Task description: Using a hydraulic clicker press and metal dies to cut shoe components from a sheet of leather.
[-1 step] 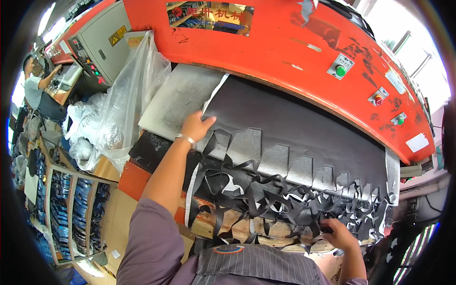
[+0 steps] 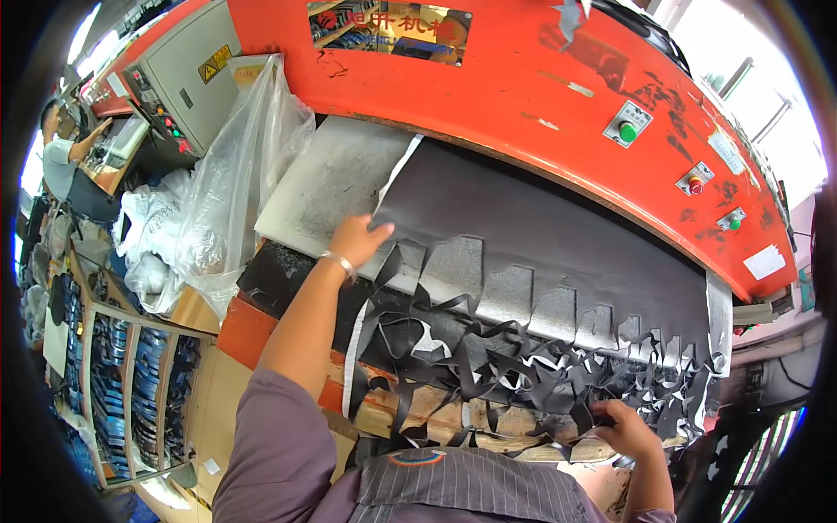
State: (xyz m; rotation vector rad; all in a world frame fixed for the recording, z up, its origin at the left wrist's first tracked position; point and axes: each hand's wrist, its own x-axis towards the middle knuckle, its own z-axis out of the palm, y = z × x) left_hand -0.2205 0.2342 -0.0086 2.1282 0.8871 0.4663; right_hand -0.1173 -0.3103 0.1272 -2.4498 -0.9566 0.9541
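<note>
A black sheet [image 2: 523, 218] with a white edge lies over a pale metal plate [image 2: 318, 174] under the red press. Several tapering gaps are cut along its near side, and the plate shows through them. Thin black strips [image 2: 475, 370] hang from there in a tangle over the front. At the sheet's left edge rests my left hand [image 2: 356, 242], thumb spread from the fingers, a bracelet on the wrist. My right hand [image 2: 629, 431] is at the lower right of the tangle, its fingers curled by the strips. What lies between those fingers is hidden.
The red press body [image 2: 514, 78] spans the back, with green and red buttons [image 2: 695, 185] at right. Clear plastic bags [image 2: 231, 183] stand left, by a grey control cabinet [image 2: 187, 78]. A rack of blue pieces [image 2: 131, 383] is lower left. Another person [image 2: 65, 157] works far left.
My left hand has shifted slightly down and left along the sheet's edge. My right hand and the sheet look nearly unmoved.
</note>
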